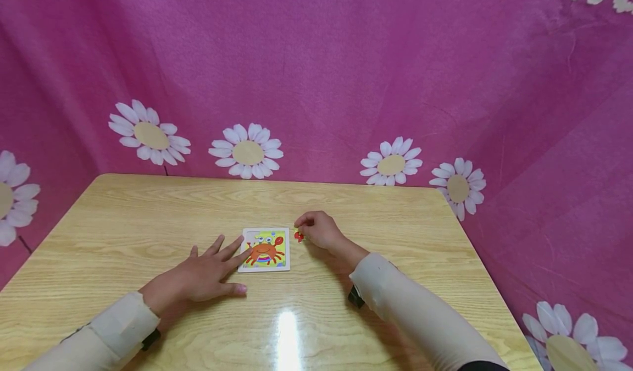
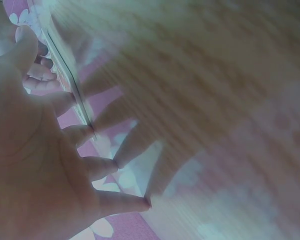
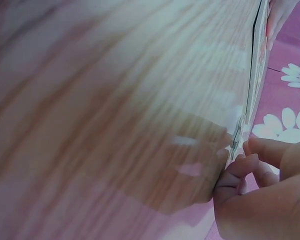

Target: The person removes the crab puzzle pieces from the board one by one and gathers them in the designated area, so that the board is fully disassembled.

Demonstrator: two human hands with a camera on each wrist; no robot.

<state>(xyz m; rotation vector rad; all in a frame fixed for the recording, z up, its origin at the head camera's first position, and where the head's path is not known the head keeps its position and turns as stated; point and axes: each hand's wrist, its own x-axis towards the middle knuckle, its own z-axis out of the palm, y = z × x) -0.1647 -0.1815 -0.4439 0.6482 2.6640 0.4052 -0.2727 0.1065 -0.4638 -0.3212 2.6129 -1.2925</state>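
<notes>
A square crab puzzle (image 1: 265, 256) in a white frame lies flat on the table. Its upper left part shows a pale patch without the picture. The left hand (image 1: 205, 275) is spread, palm down, with fingertips resting on the puzzle's left edge and the thumb on the table below it. Just right of the frame, the right hand (image 1: 320, 231) pinches a small red and yellow puzzle piece (image 1: 299, 236) low at the tabletop. From the side, the right wrist view shows the piece (image 3: 236, 137) as a thin edge at the curled fingertips, which partly hide it.
The light wooden table (image 1: 163, 211) has a rounded far edge. A pink cloth (image 1: 316, 74) with white daisies hangs behind it and along both sides. Glare shines on the tabletop near the front.
</notes>
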